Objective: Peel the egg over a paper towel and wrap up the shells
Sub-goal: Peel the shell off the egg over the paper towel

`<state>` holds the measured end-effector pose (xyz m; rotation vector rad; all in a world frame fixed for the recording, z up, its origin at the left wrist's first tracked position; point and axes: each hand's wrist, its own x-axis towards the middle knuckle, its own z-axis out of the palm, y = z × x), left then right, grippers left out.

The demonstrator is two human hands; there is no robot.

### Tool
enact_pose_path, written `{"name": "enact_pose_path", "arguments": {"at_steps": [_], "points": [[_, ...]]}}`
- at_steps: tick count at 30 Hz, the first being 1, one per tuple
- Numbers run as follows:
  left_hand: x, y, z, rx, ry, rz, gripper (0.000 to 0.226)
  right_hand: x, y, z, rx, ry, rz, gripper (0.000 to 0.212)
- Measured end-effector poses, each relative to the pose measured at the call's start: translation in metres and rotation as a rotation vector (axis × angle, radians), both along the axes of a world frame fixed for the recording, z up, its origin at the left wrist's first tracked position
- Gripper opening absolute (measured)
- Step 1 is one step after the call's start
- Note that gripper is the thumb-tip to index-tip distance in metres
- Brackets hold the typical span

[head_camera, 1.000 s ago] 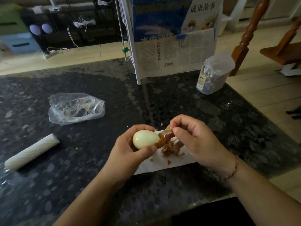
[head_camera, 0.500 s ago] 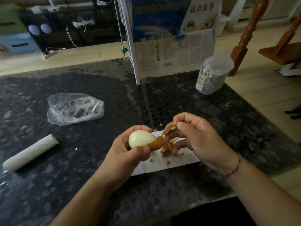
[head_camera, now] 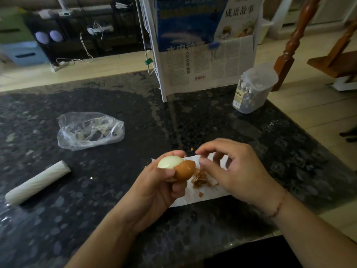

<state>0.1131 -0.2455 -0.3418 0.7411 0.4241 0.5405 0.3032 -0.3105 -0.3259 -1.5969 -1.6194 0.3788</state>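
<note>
My left hand [head_camera: 154, 188] grips the egg [head_camera: 174, 166] above the left end of a white paper towel [head_camera: 199, 194]. The egg's left half is bare and pale; brown shell covers its right end. A heap of brown shell pieces [head_camera: 201, 179] lies on the towel just right of the egg. My right hand [head_camera: 233, 171] hovers over the towel to the egg's right, fingers loosely curved, thumb and forefinger apart, nothing visibly held.
A crumpled clear plastic bag [head_camera: 89, 130] lies at the left on the dark stone countertop [head_camera: 77, 219], with a white roll [head_camera: 37, 183] nearer me. A clear lidded jar [head_camera: 251, 89] and a newspaper-covered stand [head_camera: 204, 55] sit at the back. The counter's edge runs along the right.
My right hand pulled a piece of shell off the egg, let it go onto the towel and opened. My left hand turned the egg, showing the remaining shell cap.
</note>
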Motion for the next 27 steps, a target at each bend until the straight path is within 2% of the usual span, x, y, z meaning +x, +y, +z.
{"name": "enact_pose_path", "arguments": {"at_steps": [2,3,7,11,16,22,27], "points": [[0.002,-0.002,0.000,-0.050,-0.028,0.005,0.072,-0.005,-0.004,0.009,0.034,0.274,0.103,0.015],[0.003,-0.003,0.001,-0.067,-0.040,0.002,0.072,-0.008,-0.004,0.012,0.020,0.330,0.137,0.014],[0.006,-0.005,0.001,-0.113,-0.054,-0.018,0.071,-0.013,-0.005,0.011,-0.096,0.471,0.218,0.012],[0.008,-0.005,-0.002,-0.086,-0.053,-0.023,0.067,-0.011,-0.004,0.010,-0.114,0.617,0.271,0.014],[0.008,-0.002,-0.005,0.067,-0.043,-0.058,0.047,-0.013,-0.002,0.005,-0.181,0.658,0.287,0.011],[0.008,0.000,-0.007,0.078,-0.009,0.004,0.046,-0.014,-0.002,0.000,-0.191,0.589,0.258,0.011],[0.010,-0.002,-0.005,0.122,0.029,0.037,0.027,-0.016,-0.001,-0.001,-0.252,0.651,0.282,0.014]]}}
